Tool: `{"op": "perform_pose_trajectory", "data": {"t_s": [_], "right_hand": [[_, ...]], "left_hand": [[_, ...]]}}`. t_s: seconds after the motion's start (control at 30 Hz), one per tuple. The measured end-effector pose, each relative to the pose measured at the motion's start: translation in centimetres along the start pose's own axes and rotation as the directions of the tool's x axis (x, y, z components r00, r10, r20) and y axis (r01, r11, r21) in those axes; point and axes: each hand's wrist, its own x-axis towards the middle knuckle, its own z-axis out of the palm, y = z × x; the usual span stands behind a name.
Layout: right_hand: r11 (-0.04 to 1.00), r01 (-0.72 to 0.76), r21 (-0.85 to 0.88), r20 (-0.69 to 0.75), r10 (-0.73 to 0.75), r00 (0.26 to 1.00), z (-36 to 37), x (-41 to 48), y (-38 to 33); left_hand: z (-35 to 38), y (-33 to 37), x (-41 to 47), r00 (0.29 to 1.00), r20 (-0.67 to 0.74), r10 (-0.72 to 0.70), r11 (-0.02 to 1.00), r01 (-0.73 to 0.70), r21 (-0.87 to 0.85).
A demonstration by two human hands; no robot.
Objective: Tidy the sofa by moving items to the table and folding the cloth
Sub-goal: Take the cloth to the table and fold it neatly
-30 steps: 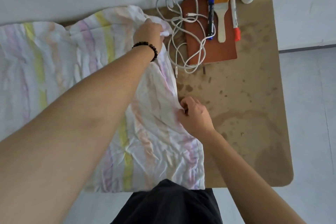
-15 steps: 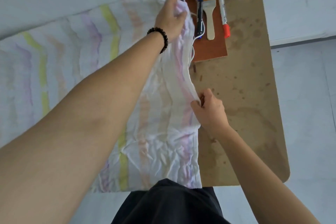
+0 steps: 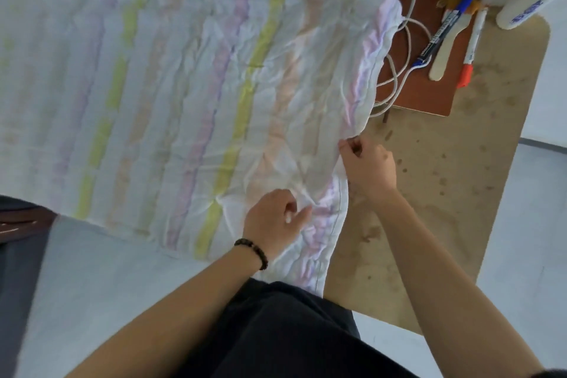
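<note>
A white cloth with pastel yellow, purple and orange stripes [image 3: 196, 86] lies spread wide, its right part over the brown table [image 3: 454, 169] and the rest hanging off to the left. My right hand [image 3: 366, 167] pinches the cloth's right edge at mid-table. My left hand [image 3: 274, 218], with a black bead bracelet at the wrist, pinches the cloth a little nearer to me and to the left. The two hands are close together.
At the table's far end lie a reddish-brown notebook [image 3: 429, 92], a white cable [image 3: 399, 70] partly under the cloth, a blue marker [image 3: 441, 31], a pale brush [image 3: 445, 49], a red-capped marker [image 3: 469, 55] and a white bottle [image 3: 527, 9]. Pale floor surrounds the table.
My left hand has let go of the far corner and come back near my right hand. The cloth now lies spread flat. The view has shifted left.
</note>
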Motion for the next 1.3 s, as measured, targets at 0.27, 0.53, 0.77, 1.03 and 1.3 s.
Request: {"op": "perform_pose_trajectory", "data": {"t_s": [0.27,0.53,0.77,1.03,1.3], "right_hand": [[0.930,-0.095,0.354,0.030,0.090,0.995,-1.0,-1.8,-0.9],[0.628,-0.410,0.661,0.406,0.159,0.900,-3.3,-3.9,-3.3],[0.780,-0.203,0.592,0.200,0.102,0.975,-4.7,-6.4,-4.6],[0.764,-0.268,0.587,0.253,0.141,0.957,-6.0,-6.6,-3.2],[0.621,-0.420,0.662,0.527,0.013,0.850,-6.7,-2.5,-5.4]], "left_hand": [[4.2,1.1,-6.2,0.998,0.069,-0.013,0.991,0.003,0.137],[3.2,0.1,-12.2,0.991,-0.055,-0.121,0.981,0.111,-0.158],[3.6,1.1,-17.3,0.933,-0.329,-0.145,0.985,0.103,-0.140],[7.1,2.1,-20.1,0.932,-0.300,-0.205,0.978,0.181,-0.103],[9.3,4.8,-19.3,0.826,-0.384,-0.412,0.911,0.374,-0.173]]}}
